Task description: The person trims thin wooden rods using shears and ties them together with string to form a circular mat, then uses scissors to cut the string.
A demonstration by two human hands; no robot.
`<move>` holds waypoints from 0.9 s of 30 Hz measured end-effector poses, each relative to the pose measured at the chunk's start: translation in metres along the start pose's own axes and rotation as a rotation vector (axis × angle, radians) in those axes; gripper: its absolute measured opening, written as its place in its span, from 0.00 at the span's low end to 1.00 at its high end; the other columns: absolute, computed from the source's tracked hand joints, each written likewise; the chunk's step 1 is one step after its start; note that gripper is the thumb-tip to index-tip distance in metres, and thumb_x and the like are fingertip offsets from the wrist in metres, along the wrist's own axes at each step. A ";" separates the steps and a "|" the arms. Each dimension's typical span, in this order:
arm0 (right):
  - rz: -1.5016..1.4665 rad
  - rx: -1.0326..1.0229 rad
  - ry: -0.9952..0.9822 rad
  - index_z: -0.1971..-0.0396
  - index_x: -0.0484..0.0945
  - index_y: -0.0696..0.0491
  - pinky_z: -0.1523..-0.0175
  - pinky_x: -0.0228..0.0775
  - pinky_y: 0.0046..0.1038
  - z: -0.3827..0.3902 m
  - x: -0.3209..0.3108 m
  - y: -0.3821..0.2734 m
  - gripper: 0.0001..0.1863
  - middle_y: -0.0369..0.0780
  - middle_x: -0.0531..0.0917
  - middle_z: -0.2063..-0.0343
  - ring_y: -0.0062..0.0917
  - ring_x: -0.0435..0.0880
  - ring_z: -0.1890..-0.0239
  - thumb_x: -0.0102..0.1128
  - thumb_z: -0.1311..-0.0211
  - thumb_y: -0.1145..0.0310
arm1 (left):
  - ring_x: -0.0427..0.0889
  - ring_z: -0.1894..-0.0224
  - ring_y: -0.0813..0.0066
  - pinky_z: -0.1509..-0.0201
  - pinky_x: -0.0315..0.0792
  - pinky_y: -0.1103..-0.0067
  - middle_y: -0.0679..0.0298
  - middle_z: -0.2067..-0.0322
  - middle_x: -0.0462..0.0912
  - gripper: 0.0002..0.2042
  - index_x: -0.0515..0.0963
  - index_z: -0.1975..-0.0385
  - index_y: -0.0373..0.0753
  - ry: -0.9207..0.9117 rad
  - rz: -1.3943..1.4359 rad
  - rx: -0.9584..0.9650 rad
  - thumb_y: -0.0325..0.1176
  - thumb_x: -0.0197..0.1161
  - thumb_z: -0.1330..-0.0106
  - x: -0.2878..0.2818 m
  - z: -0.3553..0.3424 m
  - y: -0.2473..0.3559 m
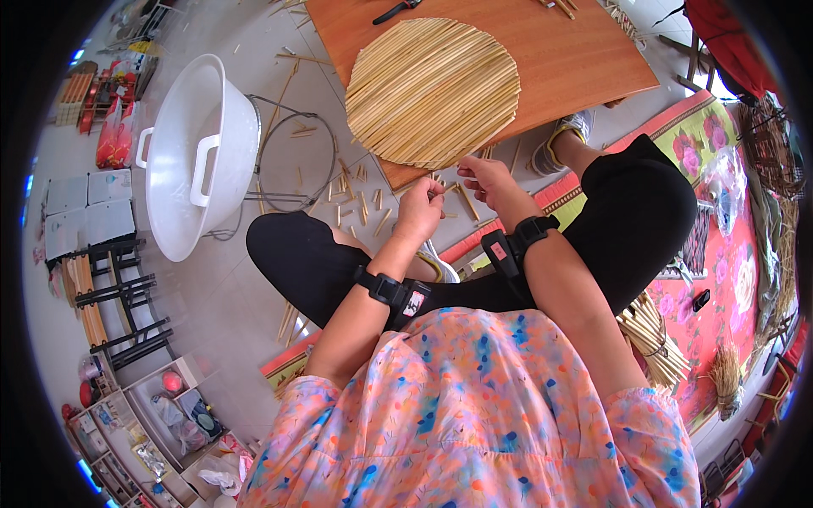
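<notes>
A round mat of pale, straw-like stalks point(432, 89) lies on the wooden table point(584, 72), its near edge reaching the table's corner. Just below that edge, my left hand point(419, 210) is closed, thumb and fingers pinched together. My right hand point(491, 181) is close by on the right, its fingertips also pinched, near the mat's lower rim. The two hands are a short gap apart. Whatever is between the fingers of either hand is too small to make out. Both wrists wear black straps with small devices.
Cut stalk pieces point(364, 203) litter the tiled floor under my hands. To the left, a large white basin point(203, 161) stands tilted by a wire ring stand point(296, 161). A bundle of stalks point(652, 339) rests on the floral mat point(732, 279) at right. Pliers-like tool point(395, 12) lies on the table.
</notes>
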State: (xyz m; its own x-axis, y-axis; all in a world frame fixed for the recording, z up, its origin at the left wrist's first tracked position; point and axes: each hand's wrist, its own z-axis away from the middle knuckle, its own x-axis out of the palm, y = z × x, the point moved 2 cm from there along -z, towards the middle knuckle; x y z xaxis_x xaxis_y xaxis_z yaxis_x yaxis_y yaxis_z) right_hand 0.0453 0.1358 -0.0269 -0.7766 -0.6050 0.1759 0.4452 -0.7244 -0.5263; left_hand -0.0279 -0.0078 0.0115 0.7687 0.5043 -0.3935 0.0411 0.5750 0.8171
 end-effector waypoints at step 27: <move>-0.153 -0.124 0.009 0.75 0.75 0.55 0.82 0.62 0.19 -0.007 0.002 0.009 0.03 0.37 0.80 0.80 0.19 0.77 0.82 0.60 0.46 0.76 | 0.79 0.67 0.62 0.68 0.73 0.67 0.60 0.71 0.73 0.03 0.77 0.79 0.42 0.045 -1.097 0.920 0.30 0.57 0.48 -0.012 -0.041 0.097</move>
State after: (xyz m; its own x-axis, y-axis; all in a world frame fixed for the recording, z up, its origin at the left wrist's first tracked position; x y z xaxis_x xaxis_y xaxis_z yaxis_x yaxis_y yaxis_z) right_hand 0.0441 0.1307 -0.0371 -0.8351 -0.4876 0.2548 0.2638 -0.7613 -0.5923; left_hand -0.0599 0.0681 0.0780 0.0581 0.1163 -0.9915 0.9950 0.0743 0.0670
